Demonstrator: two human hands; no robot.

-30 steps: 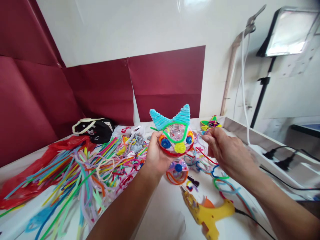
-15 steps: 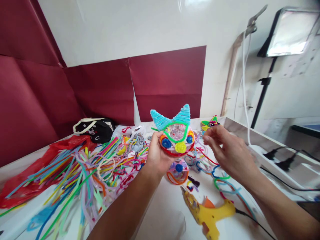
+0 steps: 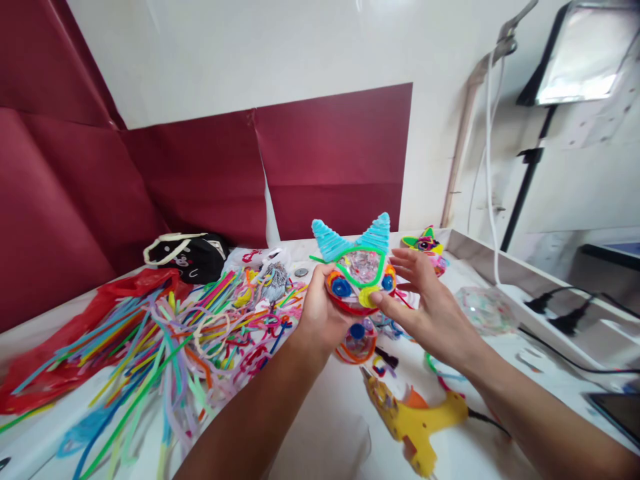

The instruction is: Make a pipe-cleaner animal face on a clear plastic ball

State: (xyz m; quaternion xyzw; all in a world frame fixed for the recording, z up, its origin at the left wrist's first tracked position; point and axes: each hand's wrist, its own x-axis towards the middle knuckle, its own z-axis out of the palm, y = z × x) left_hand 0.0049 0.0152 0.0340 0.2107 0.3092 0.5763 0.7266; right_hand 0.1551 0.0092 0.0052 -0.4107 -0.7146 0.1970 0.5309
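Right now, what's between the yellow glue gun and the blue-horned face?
In the head view, a smaller orange-rimmed round craft lies between the glue gun and the blue-horned face.

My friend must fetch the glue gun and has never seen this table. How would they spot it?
Start at the white table under the dark red wall panels. Near its front edge, just on the near side of the right hand, lies the glue gun. It alone is a solid yellow pistol shape with a black cord, unlike the thin pipe cleaners around.
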